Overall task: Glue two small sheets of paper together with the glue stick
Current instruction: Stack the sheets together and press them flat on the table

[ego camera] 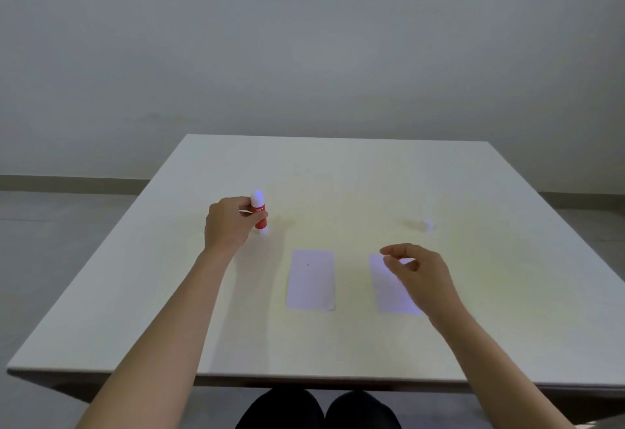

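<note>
My left hand (230,224) grips a red glue stick (259,213) with white ends, held upright at the table's left middle. Two small white sheets lie side by side in front of me: the left sheet (311,279) lies fully in view, and the right sheet (389,288) is partly covered by my right hand (417,274). That hand hovers over the sheet with fingers curled and apart, holding nothing. A small white cap (428,224) sits on the table beyond the right hand.
The white table (338,171) reaches to a pale wall. Its near edge runs just above my dark-clad knees (318,410). Grey floor shows on both sides.
</note>
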Demonstrator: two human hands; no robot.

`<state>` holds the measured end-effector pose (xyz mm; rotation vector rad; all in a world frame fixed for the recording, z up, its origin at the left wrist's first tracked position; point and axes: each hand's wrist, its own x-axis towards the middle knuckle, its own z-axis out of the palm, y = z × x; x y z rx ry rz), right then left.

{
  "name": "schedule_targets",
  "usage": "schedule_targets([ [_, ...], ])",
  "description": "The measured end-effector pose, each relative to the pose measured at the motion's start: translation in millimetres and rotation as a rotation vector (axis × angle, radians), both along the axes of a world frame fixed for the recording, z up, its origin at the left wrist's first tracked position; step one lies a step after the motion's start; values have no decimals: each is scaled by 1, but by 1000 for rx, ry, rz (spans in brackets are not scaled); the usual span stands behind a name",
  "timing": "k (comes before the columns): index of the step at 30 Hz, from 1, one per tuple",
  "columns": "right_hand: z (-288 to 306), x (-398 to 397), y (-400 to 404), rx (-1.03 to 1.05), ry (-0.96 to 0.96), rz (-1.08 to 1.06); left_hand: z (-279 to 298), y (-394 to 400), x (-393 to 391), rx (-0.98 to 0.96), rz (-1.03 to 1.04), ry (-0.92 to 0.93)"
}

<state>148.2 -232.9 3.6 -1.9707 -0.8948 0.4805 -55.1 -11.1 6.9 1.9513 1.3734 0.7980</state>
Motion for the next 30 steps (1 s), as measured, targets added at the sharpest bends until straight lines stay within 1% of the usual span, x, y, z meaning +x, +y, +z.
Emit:
schedule_targets([
  [3, -7, -34, 8, -2, -173, 200, -2, -1, -2, 11, -19, -11],
  [5, -12, -59, 15, -81, -313, 374, -3, -2, -3, 7, -24, -29],
  [6, -15, -71, 20, -100, -395, 426, -3, -2, -2, 3, -31, -30],
  [9, -24, -101, 30, -65, -727, 477, -6, 0, -4, -55, -3, -82],
  [11, -31, -113, 37, -127, -883, 466, -10, 1, -7, -87, 16, -104],
  [12, -35, -116, 40, -155, -933, 446, -11, -1, -9, -72, 24, -96],
  [15, -42, -118, 43, -192, -995, 368, -16, -14, -17, -30, 80, -130],
  [17, -43, -120, 42, -189, -999, 311, -20, -27, -23, -13, 148, -193],
  [20, -45, -122, 40, -157, -987, 299, -26, -47, -27, -11, 197, -257],
  [26, -49, -128, 43, -114, -943, 237, -26, -65, -24, -24, 176, -296],
  [30, -43, -121, 39, -7, -1025, 194, -18, -75, -19, -55, 129, -279],
])
